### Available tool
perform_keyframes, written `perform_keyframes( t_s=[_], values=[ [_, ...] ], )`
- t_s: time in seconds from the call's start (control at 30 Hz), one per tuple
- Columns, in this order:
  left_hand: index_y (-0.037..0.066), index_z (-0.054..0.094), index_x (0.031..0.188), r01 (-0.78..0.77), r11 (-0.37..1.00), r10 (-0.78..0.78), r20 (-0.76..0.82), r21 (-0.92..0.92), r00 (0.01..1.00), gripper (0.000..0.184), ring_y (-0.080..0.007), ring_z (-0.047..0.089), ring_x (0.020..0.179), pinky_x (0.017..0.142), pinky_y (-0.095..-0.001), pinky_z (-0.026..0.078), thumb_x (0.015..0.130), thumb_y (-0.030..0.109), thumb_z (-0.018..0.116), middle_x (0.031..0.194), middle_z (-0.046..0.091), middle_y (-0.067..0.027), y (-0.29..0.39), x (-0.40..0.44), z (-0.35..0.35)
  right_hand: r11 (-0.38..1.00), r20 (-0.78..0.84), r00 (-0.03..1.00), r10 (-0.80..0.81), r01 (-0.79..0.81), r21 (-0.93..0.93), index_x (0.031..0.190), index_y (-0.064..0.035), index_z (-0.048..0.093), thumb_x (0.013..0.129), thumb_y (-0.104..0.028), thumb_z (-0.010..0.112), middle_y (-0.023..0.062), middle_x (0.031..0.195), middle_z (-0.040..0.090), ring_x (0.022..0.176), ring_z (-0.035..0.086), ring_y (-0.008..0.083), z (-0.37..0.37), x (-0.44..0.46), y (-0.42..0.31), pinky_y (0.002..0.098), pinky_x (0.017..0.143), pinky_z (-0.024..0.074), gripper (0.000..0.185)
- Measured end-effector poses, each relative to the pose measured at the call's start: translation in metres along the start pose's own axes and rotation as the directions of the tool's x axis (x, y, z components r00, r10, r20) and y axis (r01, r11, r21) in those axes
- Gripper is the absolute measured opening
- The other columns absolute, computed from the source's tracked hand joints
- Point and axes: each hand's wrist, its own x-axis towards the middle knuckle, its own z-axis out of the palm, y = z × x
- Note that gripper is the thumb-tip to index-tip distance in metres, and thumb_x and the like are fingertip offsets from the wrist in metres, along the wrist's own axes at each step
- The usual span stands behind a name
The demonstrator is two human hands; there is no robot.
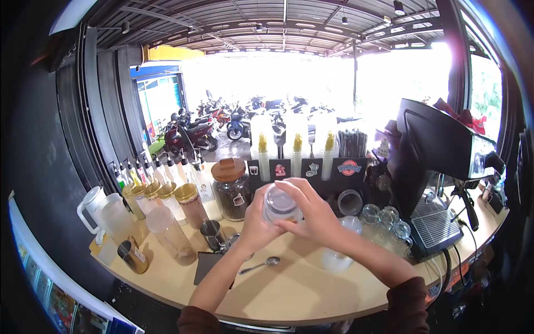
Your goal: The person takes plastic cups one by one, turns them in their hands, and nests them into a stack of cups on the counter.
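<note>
Right now, in the head view, you hold a clear container (280, 205) up in front of you, above the counter (278, 298). Your left hand (256, 218) wraps its left side, and your right hand (312, 214) closes round the other side, fingers over the upper part and thumb low. So the grip of both hands is curled round the container, clamping it between them.

Below your hands, a metal spoon (260, 265) lies on the counter, its bowl pointing right. To its left are a dark mat (207, 268) and a metal pitcher (212, 236); farther left stand a tall clear shaker (171, 236) and a metal cup (132, 257) with a label. Behind these you have gold-lidded jars (191, 205) and a row of pump bottles (203, 192), while a big glass jar (233, 195) with a wooden lid (228, 170) stands just beyond your left hand.

Straight ahead, stacks of plastic cups (297, 146) rise from a black holder (324, 170) with stickers on its front. On your right, clear glasses (384, 222) cluster beside the espresso machine (436, 220). Nearer your right forearm is a clear vessel (337, 257), too blurred to make out exactly. Parked motorbikes (192, 133) show outside, past the counter.
</note>
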Motion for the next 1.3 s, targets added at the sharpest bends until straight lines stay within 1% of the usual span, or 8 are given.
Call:
perform_keyframes(
  t_s=[0.13,0.37,0.6,0.87,0.97,1.17,1.27,1.3],
  values=[
    [-0.002,0.01,0.142,-0.089,0.993,0.101,-0.152,0.08,0.983,0.105,-0.033,0.025,0.134,0.109,-0.0404,0.022,0.068,0.026,0.079,0.143,0.025,-0.0246,-0.042,0.038,-0.029,0.992,-0.094,0.995,-0.03,0.018,-0.124,0.127,-0.0073,0.04,0.073,-0.021,0.073,0.0179,0.12,0.045,0.109,0.05,0.0365,0.013,0.066,0.042,0.0418,0.09,0.0438,0.065],
    [-0.001,0.02,0.14,-0.027,0.981,0.059,-0.16,0.19,0.985,0.088,-0.031,0.029,0.133,0.109,-0.039,0.023,0.077,0.029,0.072,0.142,0.028,-0.0213,-0.096,0.078,-0.062,0.968,-0.295,0.929,-0.224,0.178,-0.175,0.128,-0.0088,0.039,0.072,-0.019,0.073,0.0195,0.119,0.047,0.11,0.049,0.0383,0.035,0.199,0.139,0.0445,0.093,0.0402,0.067],
    [-0.003,0.025,0.138,-0.027,0.922,0.032,-0.007,0.386,0.999,0.081,-0.0326,0.027,0.134,0.11,-0.039,0.023,0.078,0.032,0.068,0.142,0.029,-0.0229,-0.141,0.102,-0.065,0.985,-0.099,0.991,0.088,-0.101,-0.139,0.123,-0.01,0.048,0.059,-0.031,0.079,0.019,0.116,0.054,0.109,0.051,0.0354,0.064,0.237,0.205,0.0433,0.093,0.0419,0.074],
    [-0.003,0.028,0.137,-0.001,0.875,-0.093,0.17,0.484,0.981,0.08,-0.0345,0.027,0.134,0.108,-0.0505,0.025,0.078,0.037,0.064,0.144,0.028,-0.0208,-0.16,0.095,-0.054,0.99,0.058,0.99,0.128,-0.123,-0.072,0.123,-0.0099,0.047,0.063,-0.029,0.076,0.0197,0.119,0.053,0.112,0.051,0.0337,0.072,0.218,0.22,0.0419,0.095,0.0414,0.069],
    [0.0,0.031,0.136,0.001,0.876,-0.078,0.138,0.482,0.987,0.078,-0.0357,0.03,0.132,0.109,-0.0415,0.026,0.077,0.035,0.067,0.142,0.03,-0.0217,-0.157,0.093,-0.05,0.992,0.024,0.993,0.114,-0.112,-0.055,0.124,-0.0108,0.047,0.065,-0.029,0.074,0.0215,0.118,0.052,0.112,0.051,0.035,0.075,0.211,0.216,0.0428,0.095,0.0412,0.067],
    [0.007,0.034,0.136,0.01,0.805,-0.077,0.087,0.593,0.993,0.073,-0.0345,0.024,0.135,0.11,-0.0445,0.023,0.078,0.036,0.068,0.143,0.028,-0.0191,-0.123,0.085,-0.048,0.959,0.111,0.96,0.259,-0.241,-0.149,0.14,-0.0047,0.025,0.072,-0.028,0.071,0.0293,0.134,0.037,0.126,0.037,0.0401,0.071,0.2,0.2,0.0433,0.103,0.0329,0.086],
    [0.007,0.033,0.136,-0.057,0.856,0.012,0.089,0.514,0.996,0.074,-0.0344,0.025,0.135,0.11,-0.0437,0.023,0.078,0.035,0.068,0.143,0.029,-0.0188,-0.106,0.072,-0.038,0.975,0.034,0.994,0.107,-0.098,-0.198,0.144,0.0,0.007,0.076,-0.02,0.066,0.0366,0.143,0.011,0.133,0.019,0.0472,0.068,0.169,0.178,0.0436,0.108,0.0259,0.092],
    [0.007,0.033,0.136,-0.057,0.861,0.006,0.101,0.506,0.995,0.074,-0.0344,0.025,0.135,0.11,-0.0437,0.023,0.078,0.035,0.068,0.143,0.029,-0.0188,-0.097,0.066,-0.031,0.97,-0.034,0.999,0.031,-0.039,-0.239,0.143,-0.0014,0.013,0.078,-0.017,0.064,0.0343,0.143,0.015,0.132,0.023,0.0465,0.066,0.153,0.166,0.0441,0.107,0.0275,0.085]
  ],
)
